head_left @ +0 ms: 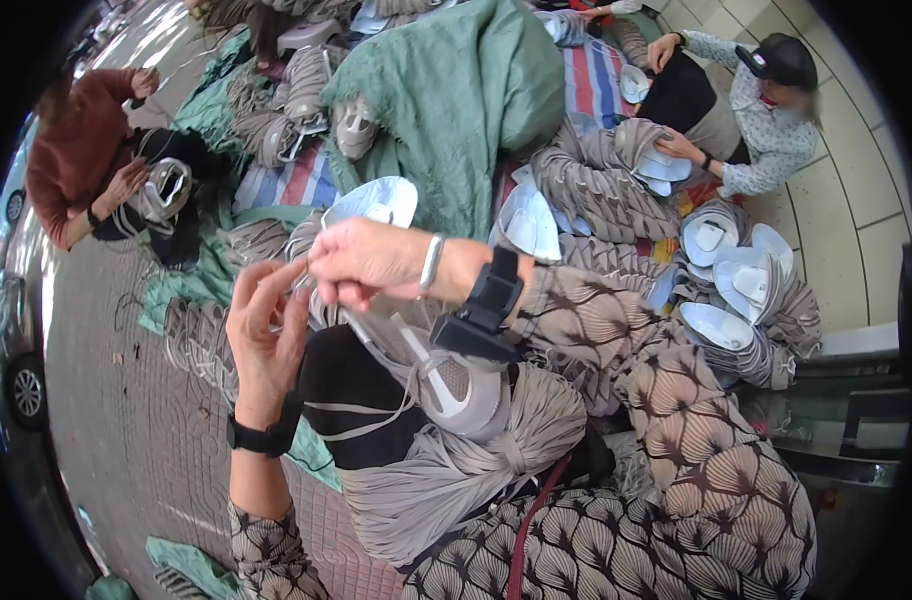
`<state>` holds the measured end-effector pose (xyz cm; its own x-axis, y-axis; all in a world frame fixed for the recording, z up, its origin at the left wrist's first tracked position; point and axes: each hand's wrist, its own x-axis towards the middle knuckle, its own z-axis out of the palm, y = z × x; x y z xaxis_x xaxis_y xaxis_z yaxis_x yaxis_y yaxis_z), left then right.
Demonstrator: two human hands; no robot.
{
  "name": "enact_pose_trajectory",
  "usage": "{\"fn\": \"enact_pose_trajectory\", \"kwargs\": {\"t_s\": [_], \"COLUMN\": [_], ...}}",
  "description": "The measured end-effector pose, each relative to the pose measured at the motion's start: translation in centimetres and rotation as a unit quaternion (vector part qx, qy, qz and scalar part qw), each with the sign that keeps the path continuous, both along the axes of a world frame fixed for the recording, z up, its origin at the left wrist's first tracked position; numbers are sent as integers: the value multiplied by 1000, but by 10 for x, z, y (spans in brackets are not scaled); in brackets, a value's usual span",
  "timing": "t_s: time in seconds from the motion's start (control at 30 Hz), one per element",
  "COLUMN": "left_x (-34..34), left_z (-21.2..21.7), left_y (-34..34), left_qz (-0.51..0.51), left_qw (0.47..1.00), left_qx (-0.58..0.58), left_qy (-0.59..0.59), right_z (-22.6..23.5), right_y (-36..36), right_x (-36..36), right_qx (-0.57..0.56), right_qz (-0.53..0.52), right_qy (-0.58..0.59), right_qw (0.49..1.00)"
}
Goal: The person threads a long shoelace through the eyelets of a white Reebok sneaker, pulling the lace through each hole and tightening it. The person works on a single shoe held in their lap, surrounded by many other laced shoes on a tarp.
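- Leaf-patterned clothing [596,545] lay nearest the camera, with a tied bundle of grey laces [426,485] resting on the lap, so plenty of lace seemed unused.
- Just beyond the bundle, a grey shoe [468,400] sat on the lap, toe toward the person; a loose lace [356,432] looped over the black-clad knee, suggesting lacing was only partly done.
- Above the shoe, the right hand [371,260] was curled, its fingers pinched tight, apparently on the lace.
- Meeting it, the left hand [264,335] had bent fingers, thumb close to forefinger; whether they gripped anything could not be told.
- Hidden parts included the shoe's far end, partly behind the black wrist device [481,318], and the strand between the fingertips, too small to follow.
- Farther off stood a row of shoes [201,340] with zigzag lines, perhaps finished lacing, and stacked shoes [606,205] whose lacing was unclear.
- Beyond, two co-workers handled shoes near a green sack [456,110]; others were cut off by the top rim.
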<state>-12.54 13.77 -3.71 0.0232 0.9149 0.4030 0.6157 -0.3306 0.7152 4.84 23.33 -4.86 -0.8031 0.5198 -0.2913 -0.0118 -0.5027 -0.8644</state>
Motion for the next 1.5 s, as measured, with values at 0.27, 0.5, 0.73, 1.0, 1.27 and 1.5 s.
{"fn": "enact_pose_trajectory", "kwargs": {"t_s": [0.27, 0.5, 0.73, 1.0, 1.27, 1.5], "left_x": [-12, 20, -105, -38, 18, 70], "left_z": [4, 25, 37, 54, 3, -39], "left_y": [29, 67, 145, 126, -20, -57], "left_qz": [-50, -214, -43, -9, 1, -23], "left_qw": [890, 822, 772, 958, 984, 955], "left_qx": [-211, -220, -126, -129, -177, -295], "left_qy": [-402, -480, -622, -255, -21, 31], "right_z": [55, 76, 48, 18, -18, -44], "right_y": [178, 279, 136, 68, 112, 31], "right_x": [-58, -102, -40, -17, -11, 25], "right_qx": [207, 228, 202, 238, 227, 305], "right_qz": [-17, -155, 62, 30, -33, 11], "right_qy": [-26, -10, -52, -113, -130, -189], "right_qw": [978, 961, 976, 964, 965, 933]}}
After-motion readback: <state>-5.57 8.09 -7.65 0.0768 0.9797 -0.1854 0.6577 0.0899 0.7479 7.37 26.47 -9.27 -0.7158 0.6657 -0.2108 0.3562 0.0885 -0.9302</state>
